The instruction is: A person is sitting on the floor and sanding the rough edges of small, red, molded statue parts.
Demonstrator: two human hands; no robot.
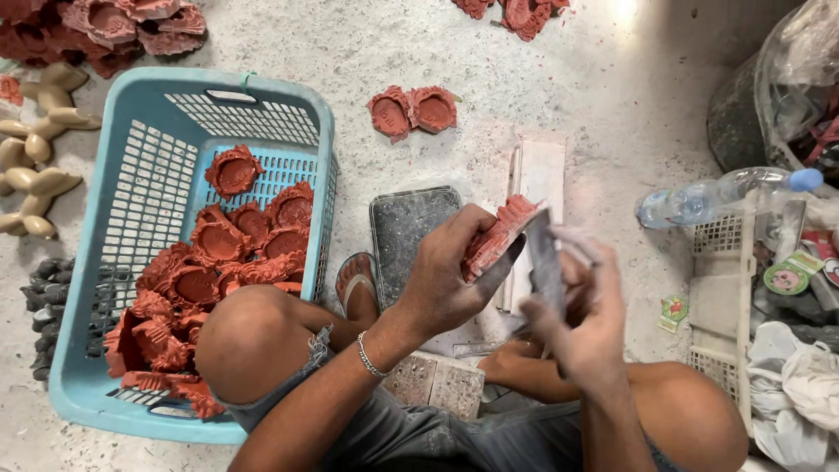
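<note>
My left hand (446,271) grips a red clay lamp (496,234) with a scalloped edge, held up in front of me. My right hand (577,306) holds a flat grey blade (544,262) pressed against the lamp's edge; the hand is blurred. On my left stands a light blue plastic basket (140,157) holding several more red clay lamps (223,262). Two more clay lamps (412,111) lie on the dusty floor beyond my hands.
A dark flat stone slab (404,229) and a pale board (540,170) lie on the floor ahead. A plastic water bottle (725,194) rests on a white crate (721,288) at right. Beige moulded shapes (39,140) lie far left, more red pieces (105,31) top left.
</note>
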